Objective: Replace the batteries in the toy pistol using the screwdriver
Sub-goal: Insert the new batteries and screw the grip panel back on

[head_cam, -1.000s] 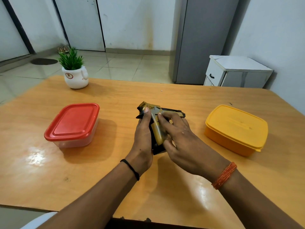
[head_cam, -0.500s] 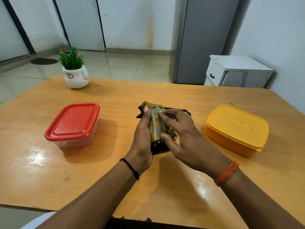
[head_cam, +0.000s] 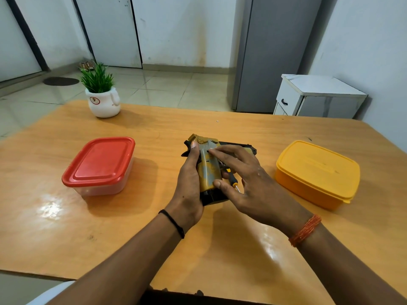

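Toy pistol (head_cam: 209, 166), yellow and grey with a black frame, lies on its side near the middle of the wooden table (head_cam: 154, 249) in the head view, its grip pointing toward the person. The left hand (head_cam: 189, 190) wraps around the left side of the grip, thumb laid along the upper edge, holding the toy steady. The right hand (head_cam: 248, 186) rests on the other side: its forefinger presses the grey panel near the top and its thumb the lower end of the grip, while the remaining fingers curl round a small screwdriver (head_cam: 231, 179) with a yellow-and-black handle, its metal tip poking out below the palm. A red-lidded container (head_cam: 100, 164) sits well to the left, a yellow container (head_cam: 317, 172) to the right, a potted plant (head_cam: 101, 93) at the far edge. The step in hand looks like working the battery cover on the grip; whether its screw is in or out cannot be told. Next, the screwdriver likely needs turning tip-first to the screw, or the cover sliding off.
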